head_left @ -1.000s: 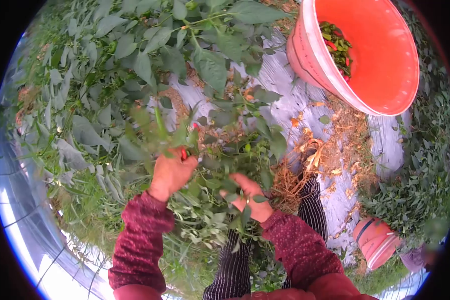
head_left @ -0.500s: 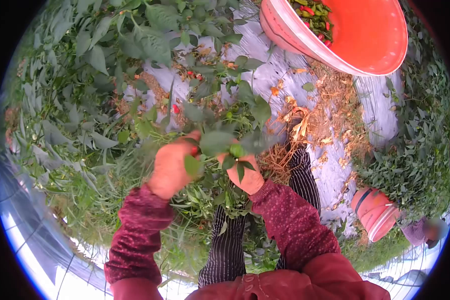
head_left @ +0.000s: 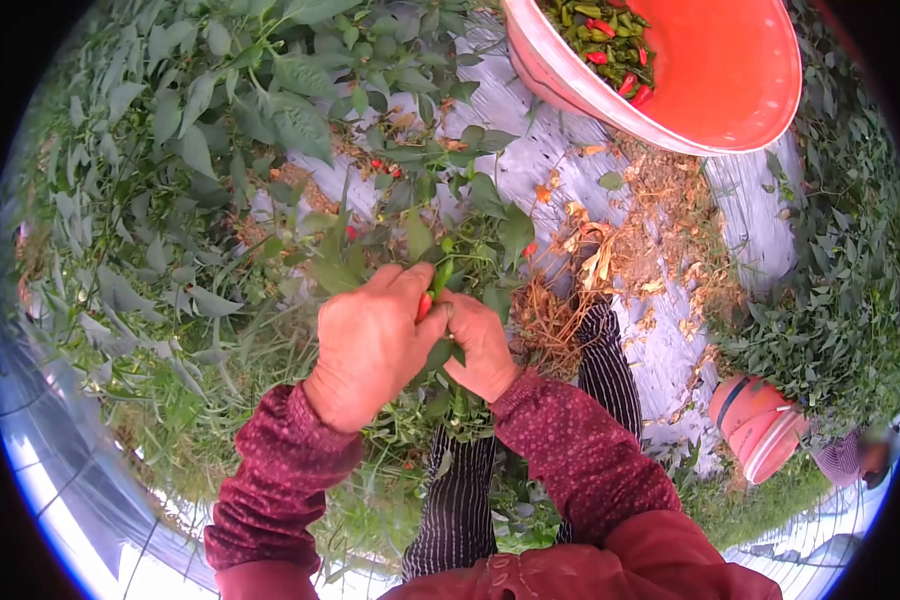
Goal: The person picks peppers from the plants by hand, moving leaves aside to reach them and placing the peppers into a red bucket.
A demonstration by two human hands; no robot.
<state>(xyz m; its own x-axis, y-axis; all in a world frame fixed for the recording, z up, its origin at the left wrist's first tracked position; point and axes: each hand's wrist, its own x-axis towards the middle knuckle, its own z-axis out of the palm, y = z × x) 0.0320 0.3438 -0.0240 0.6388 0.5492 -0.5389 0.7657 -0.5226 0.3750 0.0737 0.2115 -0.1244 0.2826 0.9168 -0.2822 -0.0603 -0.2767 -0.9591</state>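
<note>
My left hand (head_left: 375, 340) is closed, with a red pepper (head_left: 425, 304) showing between its thumb and fingers. Close against it, my right hand (head_left: 483, 348) has its fingers curled at the lower end of a green pepper (head_left: 442, 281), which sticks up between the two hands. Leaves poke out below the fingertips and partly hide the grip. Around both hands stands a leafy pepper plant (head_left: 485, 195), and a few red peppers (head_left: 390, 170) hang or lie low beyond them.
A large red bucket (head_left: 725, 80) at the upper right holds green and red peppers (head_left: 605, 40). Dry straw (head_left: 650, 215) lies over whitish ground sheeting (head_left: 555, 150). Further right are a second bucket (head_left: 755, 425) and a person (head_left: 845, 457). Dense plants (head_left: 160, 150) fill the left.
My left hand has moved right and closed in against my right hand, with the red pepper in its grip. The leaves around the hands have shifted.
</note>
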